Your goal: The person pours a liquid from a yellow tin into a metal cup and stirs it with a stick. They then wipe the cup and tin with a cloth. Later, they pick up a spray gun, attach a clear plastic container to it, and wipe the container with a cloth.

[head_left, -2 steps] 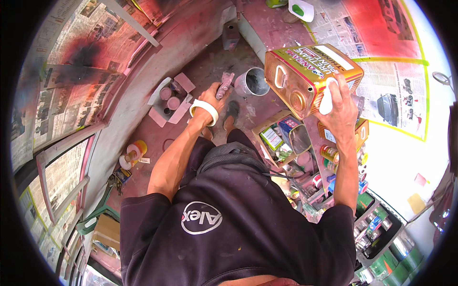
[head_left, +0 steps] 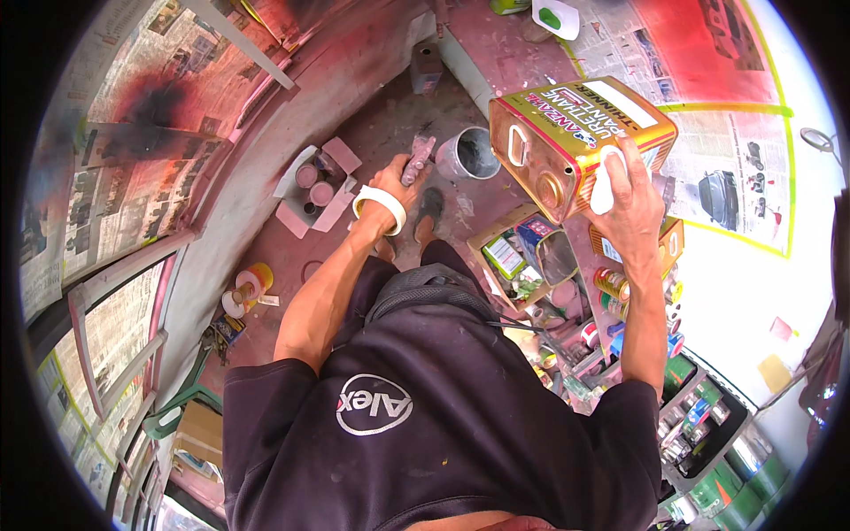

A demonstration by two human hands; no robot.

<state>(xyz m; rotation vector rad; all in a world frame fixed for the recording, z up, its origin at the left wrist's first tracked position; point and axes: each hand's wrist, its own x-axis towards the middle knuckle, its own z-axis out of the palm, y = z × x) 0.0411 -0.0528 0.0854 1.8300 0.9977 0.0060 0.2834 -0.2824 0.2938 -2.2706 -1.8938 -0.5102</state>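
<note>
My right hand (head_left: 633,203) is closed on a large gold rectangular thinner can (head_left: 580,111), held raised and tilted at the right. A white piece (head_left: 606,181) shows between my fingers and the can. A round cap (head_left: 549,188) and an oval handle (head_left: 516,143) are on its facing end. My left hand (head_left: 390,188), a cream band round its wrist, is wrapped round a pinkish, paint-crusted tool (head_left: 418,157) that resembles a spray gun. Beside the tool's far end is a grey, open-topped cup or pail (head_left: 469,152), dark inside; I cannot tell whether they are joined.
An open carton (head_left: 292,212) with pink-stained cans lies on the floor at left. Right of my legs stand another carton (head_left: 487,243) and crowded paint cans (head_left: 611,283). Newspaper (head_left: 730,177) covers the right-hand surface. A black crate (head_left: 708,442) stands lower right.
The thinner can has turned and tilted very slightly in my right hand. My left hand stays practically where it was, still round the tool.
</note>
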